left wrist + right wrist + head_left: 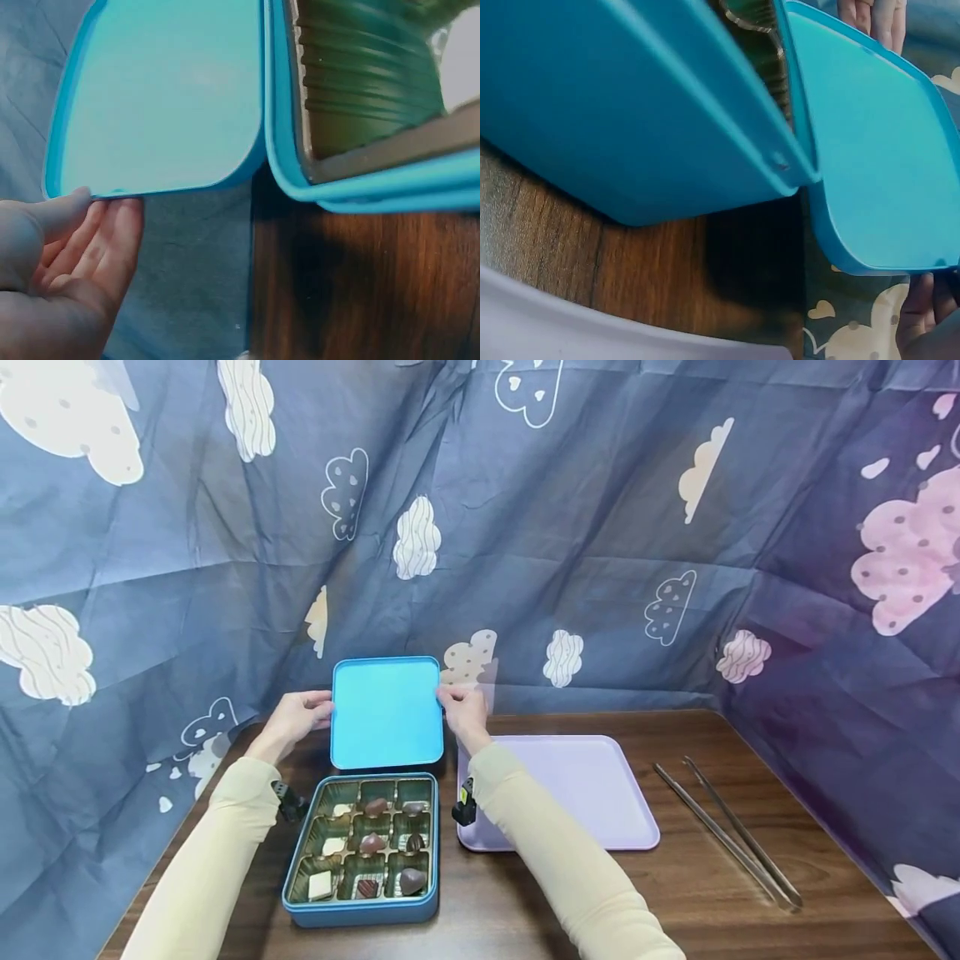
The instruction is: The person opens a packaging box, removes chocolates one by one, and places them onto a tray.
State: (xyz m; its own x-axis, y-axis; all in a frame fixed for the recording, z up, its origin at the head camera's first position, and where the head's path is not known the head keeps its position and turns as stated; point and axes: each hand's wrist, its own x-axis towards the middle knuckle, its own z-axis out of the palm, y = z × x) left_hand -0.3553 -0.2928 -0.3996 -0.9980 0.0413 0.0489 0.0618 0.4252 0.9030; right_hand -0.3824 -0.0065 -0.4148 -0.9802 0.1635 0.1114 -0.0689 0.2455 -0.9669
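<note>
A blue square lid (387,713) is held up behind the box, its lighter inner face toward the head camera. My left hand (294,718) pinches its left edge between thumb and fingers. On the opposite edge, my right hand (465,713) pinches it the same way. Just in front, on the table, sits a blue box (367,914) with a gold divided tray (347,866) inside. Each compartment bears a piece of chocolate (412,882), some dark, some white or reddish. In the left wrist view the lid's lower edge lies close along the box rim (304,191).
A pale lilac tray (577,785) lies right of the box, partly under my right forearm. Long metal tongs (731,839) rest farther right on the wooden table (720,927). A dark cloud-patterned cloth (525,593) hangs behind and along the sides.
</note>
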